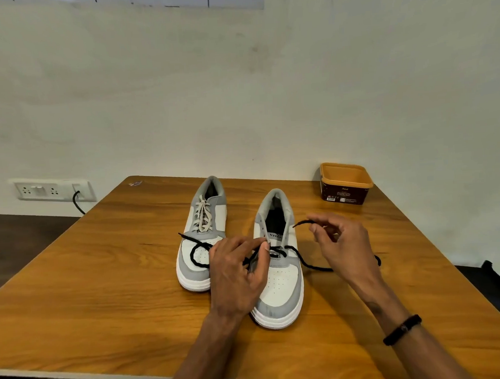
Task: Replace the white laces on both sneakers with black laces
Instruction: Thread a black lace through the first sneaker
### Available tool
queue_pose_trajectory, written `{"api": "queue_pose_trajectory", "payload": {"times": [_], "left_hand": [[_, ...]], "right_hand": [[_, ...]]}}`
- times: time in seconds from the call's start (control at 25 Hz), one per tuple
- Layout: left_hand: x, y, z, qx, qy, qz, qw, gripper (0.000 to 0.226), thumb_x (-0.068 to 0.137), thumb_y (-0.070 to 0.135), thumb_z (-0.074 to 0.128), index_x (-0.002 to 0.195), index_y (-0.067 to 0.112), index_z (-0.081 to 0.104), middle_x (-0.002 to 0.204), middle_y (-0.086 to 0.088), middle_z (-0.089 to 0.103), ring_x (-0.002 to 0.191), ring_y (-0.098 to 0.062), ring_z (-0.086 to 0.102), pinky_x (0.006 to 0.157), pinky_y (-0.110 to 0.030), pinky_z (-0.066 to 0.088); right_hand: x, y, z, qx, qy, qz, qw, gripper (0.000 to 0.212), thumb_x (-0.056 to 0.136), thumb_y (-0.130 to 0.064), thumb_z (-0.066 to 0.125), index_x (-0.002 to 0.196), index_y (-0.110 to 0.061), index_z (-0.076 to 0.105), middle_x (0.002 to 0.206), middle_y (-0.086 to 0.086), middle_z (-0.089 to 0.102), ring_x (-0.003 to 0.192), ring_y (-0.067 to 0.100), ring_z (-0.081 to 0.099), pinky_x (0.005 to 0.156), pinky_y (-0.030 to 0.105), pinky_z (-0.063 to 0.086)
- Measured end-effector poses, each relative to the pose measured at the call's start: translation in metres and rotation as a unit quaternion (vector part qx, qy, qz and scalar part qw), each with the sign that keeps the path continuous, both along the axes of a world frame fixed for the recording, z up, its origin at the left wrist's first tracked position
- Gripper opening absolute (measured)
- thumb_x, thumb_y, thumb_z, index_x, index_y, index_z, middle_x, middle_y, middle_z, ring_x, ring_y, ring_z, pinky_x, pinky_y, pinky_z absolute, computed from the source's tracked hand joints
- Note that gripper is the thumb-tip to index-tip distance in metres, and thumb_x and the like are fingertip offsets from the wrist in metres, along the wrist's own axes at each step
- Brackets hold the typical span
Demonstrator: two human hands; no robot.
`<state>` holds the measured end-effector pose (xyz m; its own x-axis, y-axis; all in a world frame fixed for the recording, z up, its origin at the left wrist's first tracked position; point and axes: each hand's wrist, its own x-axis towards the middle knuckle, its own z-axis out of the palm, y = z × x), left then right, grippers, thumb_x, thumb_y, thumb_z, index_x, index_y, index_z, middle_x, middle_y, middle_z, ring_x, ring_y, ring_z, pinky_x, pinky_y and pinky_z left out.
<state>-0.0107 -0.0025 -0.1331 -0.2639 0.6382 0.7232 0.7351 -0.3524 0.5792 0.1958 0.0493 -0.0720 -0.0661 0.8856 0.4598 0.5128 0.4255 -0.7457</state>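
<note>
Nearest the camera, two bare forearms reach in over the front edge of a wooden table (74, 302), the right one wearing a black wristband (402, 329). The left hand (236, 275) lies over the inner side of the right-hand sneaker (278, 287), fingers curled, its thumb and fingertips pinching the black lace (309, 266) where it crosses the lowest eyelets. The right hand (343, 248) is held just to the right of that sneaker, above the tabletop, with thumb and forefinger pinching the lace near its free end; the tip sticks out leftward toward the shoe's open collar. From the eyelets one run of the lace trails right across the table and passes behind the right hand; the other run loops left over the toe of the left-hand sneaker (198, 245). The right-hand sneaker has its upper eyelets bare and its tongue exposed. The left-hand sneaker stands just beside it, slightly farther back, and carries a white lace (202, 214) threaded through its eyelets. Farther off, near the table's far right corner, stands an open brown tub (345, 186) with an orange rim. Behind the table on the left, a wall socket plate (52, 191) holds a plugged black cable.
</note>
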Motion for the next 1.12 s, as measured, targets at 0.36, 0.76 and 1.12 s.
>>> {"api": "queue_pose_trajectory", "payload": {"times": [0.36, 0.76, 1.12], "left_hand": [[0.0, 0.0, -0.001, 0.0, 0.0, 0.006, 1.0, 0.025, 0.1, 0.042, 0.065, 0.112, 0.027, 0.08, 0.1, 0.015, 0.071, 0.096, -0.003, 0.063, 0.093, -0.042, 0.048], [0.0, 0.0, 0.0, 0.003, 0.001, 0.01, 1.0, 0.024, 0.1, 0.038, 0.064, 0.112, 0.025, 0.08, 0.103, 0.014, 0.072, 0.095, -0.001, 0.062, 0.093, -0.038, 0.049], [0.0, 0.0, 0.0, -0.002, 0.002, 0.01, 1.0, 0.023, 0.1, 0.038, 0.064, 0.114, 0.027, 0.079, 0.104, 0.015, 0.071, 0.095, 0.0, 0.062, 0.095, -0.038, 0.048]], "right_hand": [[-0.047, -0.011, -0.001, 0.037, -0.079, 0.028, 0.996, 0.014, 0.097, -0.025, 0.074, 0.111, -0.023, 0.076, 0.101, -0.008, 0.07, 0.091, 0.004, 0.065, 0.078, 0.021, 0.058], [-0.069, -0.008, 0.003, 0.019, -0.182, 0.006, 0.983, 0.002, 0.1, -0.023, 0.068, 0.099, -0.022, 0.067, 0.1, -0.006, 0.058, 0.088, 0.006, 0.056, 0.078, 0.022, 0.053], [-0.071, -0.005, -0.004, 0.006, -0.206, 0.049, 0.977, 0.003, 0.103, -0.02, 0.061, 0.102, -0.021, 0.064, 0.104, -0.004, 0.055, 0.09, 0.007, 0.052, 0.068, 0.013, 0.039]]}}
